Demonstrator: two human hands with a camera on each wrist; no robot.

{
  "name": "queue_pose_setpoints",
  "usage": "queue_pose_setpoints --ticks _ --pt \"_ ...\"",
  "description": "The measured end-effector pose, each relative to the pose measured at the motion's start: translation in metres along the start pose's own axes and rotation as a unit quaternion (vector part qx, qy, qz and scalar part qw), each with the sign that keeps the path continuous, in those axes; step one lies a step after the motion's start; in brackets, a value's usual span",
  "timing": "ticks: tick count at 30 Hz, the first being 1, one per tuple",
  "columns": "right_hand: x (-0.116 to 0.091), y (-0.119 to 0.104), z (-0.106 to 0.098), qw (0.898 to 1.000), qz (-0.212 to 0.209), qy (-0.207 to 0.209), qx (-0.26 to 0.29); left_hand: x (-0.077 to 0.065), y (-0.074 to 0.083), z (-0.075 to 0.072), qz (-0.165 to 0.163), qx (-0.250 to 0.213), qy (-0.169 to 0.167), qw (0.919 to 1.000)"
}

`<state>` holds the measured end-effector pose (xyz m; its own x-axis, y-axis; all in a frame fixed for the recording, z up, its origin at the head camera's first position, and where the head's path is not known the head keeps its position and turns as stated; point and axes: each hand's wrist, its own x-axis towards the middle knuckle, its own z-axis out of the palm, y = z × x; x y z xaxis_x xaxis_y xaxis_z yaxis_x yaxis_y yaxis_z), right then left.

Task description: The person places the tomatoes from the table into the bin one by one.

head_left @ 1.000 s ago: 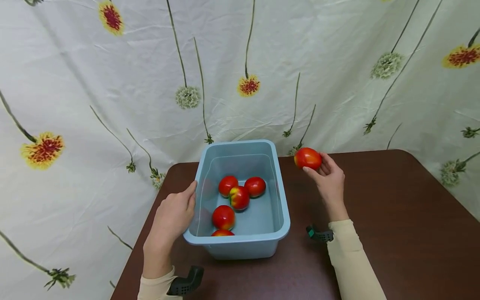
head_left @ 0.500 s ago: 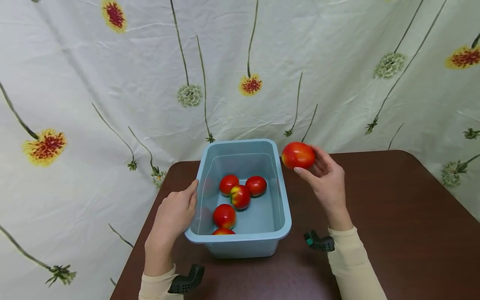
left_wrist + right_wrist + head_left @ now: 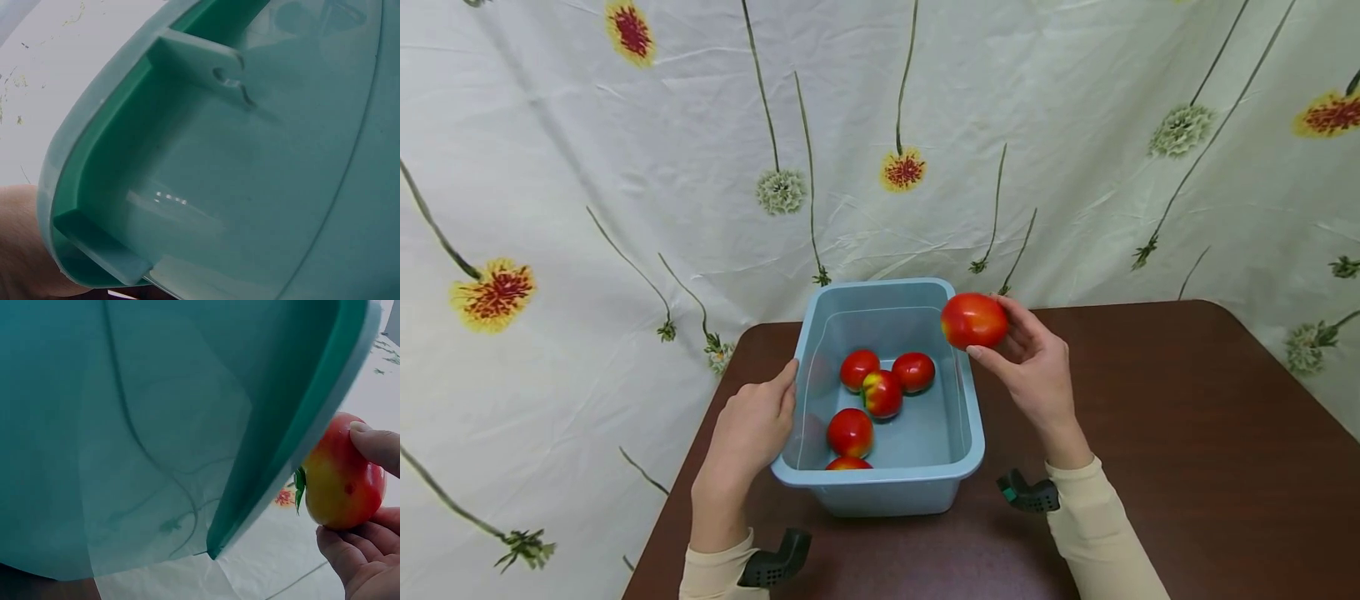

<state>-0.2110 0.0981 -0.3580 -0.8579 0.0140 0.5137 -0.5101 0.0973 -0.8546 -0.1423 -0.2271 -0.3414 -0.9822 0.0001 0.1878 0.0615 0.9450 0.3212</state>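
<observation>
A light blue plastic tub [image 3: 880, 477] stands on the table with several red tomatoes [image 3: 851, 432] inside, some showing yellow patches. My left hand [image 3: 748, 429] grips the tub's left rim; its fingertips are partly hidden. Between the thumb and fingers of my right hand [image 3: 1037, 379] is another tomato [image 3: 974, 321], held at the tub's right rim. The right wrist view shows this tomato [image 3: 347, 475] red and yellow with a green leafy top, just beyond the rim. In the left wrist view the tub's ribbed outer wall [image 3: 206, 162] fills most of the picture.
The dark brown table [image 3: 1187, 433] extends to the right of the tub. Behind it hangs a pale cloth [image 3: 850, 100] printed with flowers. A black wrist device [image 3: 775, 562] is on the left forearm, and another device [image 3: 1030, 493] is on the right.
My right hand has carried the tomato leftward, from over the table to the tub's right rim. My left hand and the tub have stayed in place.
</observation>
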Motion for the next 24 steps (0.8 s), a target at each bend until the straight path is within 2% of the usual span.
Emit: queue_pose_setpoints --ticks 15,24 --pt "-0.005 0.008 0.02 0.997 -0.024 -0.072 -0.024 -0.001 0.0 0.001 0.007 0.007 0.011 0.9999" --pt "-0.005 0.012 0.021 0.992 -0.046 -0.096 -0.074 0.0 0.001 0.001 0.004 0.008 0.007 0.9999"
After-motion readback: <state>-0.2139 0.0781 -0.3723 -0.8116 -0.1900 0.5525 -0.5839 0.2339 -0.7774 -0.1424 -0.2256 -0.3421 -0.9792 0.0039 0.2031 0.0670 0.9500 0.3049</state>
